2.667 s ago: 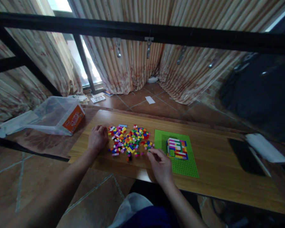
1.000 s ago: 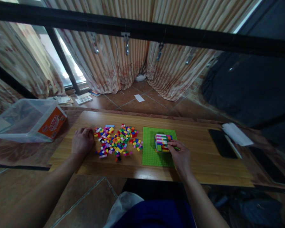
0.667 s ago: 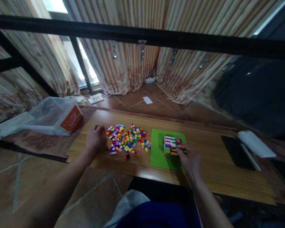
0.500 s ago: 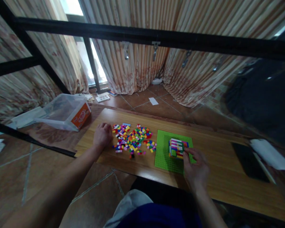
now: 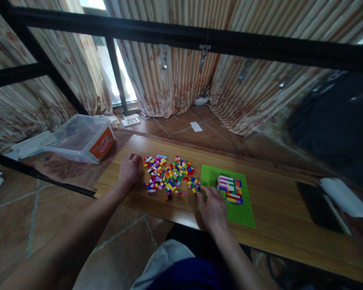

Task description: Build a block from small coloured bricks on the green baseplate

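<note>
Two bare hands at one heap of loose toy bricks, one brick model on one green baseplate.

The right hand point(image 5: 213, 205), fingers bent and thumb near forefinger, reaches over the baseplate point(image 5: 240, 217)'s left edge to the heap's right side; whether it pinches a brick, I cannot tell. The left hand point(image 5: 130, 168) rests curled just beside the heap's left side, its grip hidden. Between them lie the loose bricks point(image 5: 171, 177), too many to count, on one wooden table point(image 5: 272, 205). The single brick model point(image 5: 230, 188), multicoloured with white stripes on top, sits on the baseplate. Far right: one black flat object point(image 5: 316, 207) and one white object point(image 5: 347, 195). Left, beyond the table, stands one clear plastic bin point(image 5: 78, 137) with one orange label point(image 5: 103, 143); its contents are unclear.
</note>
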Tool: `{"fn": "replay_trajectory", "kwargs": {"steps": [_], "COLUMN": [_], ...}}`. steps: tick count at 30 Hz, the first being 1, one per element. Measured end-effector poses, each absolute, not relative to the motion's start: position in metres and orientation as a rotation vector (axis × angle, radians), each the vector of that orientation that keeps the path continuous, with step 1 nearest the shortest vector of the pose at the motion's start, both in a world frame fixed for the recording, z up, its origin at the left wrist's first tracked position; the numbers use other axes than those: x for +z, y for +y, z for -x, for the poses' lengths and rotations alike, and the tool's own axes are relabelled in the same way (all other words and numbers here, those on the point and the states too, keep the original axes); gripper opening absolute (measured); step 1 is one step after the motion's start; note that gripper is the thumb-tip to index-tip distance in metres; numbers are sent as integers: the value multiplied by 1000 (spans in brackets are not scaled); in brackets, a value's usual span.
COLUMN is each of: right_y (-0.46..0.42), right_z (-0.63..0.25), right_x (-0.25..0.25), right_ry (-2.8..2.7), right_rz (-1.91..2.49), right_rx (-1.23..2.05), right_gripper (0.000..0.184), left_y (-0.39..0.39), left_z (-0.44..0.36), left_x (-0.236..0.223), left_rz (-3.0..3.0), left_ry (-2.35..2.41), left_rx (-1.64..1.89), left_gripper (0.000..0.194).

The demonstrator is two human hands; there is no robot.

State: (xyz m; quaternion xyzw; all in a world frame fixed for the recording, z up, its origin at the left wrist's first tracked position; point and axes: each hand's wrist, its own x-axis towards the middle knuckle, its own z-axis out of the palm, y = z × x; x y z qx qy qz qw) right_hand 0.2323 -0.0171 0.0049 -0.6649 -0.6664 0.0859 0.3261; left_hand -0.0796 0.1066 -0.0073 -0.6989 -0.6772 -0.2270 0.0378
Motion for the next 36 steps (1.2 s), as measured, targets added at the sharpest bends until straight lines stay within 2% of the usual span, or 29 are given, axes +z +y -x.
{"fn": "replay_trajectory", "kwargs": {"steps": [5, 11, 21, 25, 32, 36], "right_y": [-14, -17, -22, -21, -22, -23], "right_z": [-222, -215, -211, -212, -210, -211], "right_x": [-3, -1, 16, 13, 13, 16], "right_ry": [-1724, -1762, -1447, -1245, -946, -810], "right_rz": [1808, 1647, 1492, 1399, 1263, 1230], "right_rx": [179, 262, 856, 969, 1303, 1361], "right_gripper": [24, 23, 14, 13, 24, 27], "left_y": [106, 107, 107, 107, 108, 108], "left_z": [79, 80, 80, 81, 81, 82], "left_x": [-7, -9, -8, -9, -10, -10], "left_rz": [2143, 2134, 2136, 2137, 2141, 2136], "left_ry": [-2080, -2071, -2058, -2048, -2026, -2027], "left_rx": [-695, -679, -689, -705, -709, -728], "left_gripper": [26, 27, 27, 27, 26, 27]}}
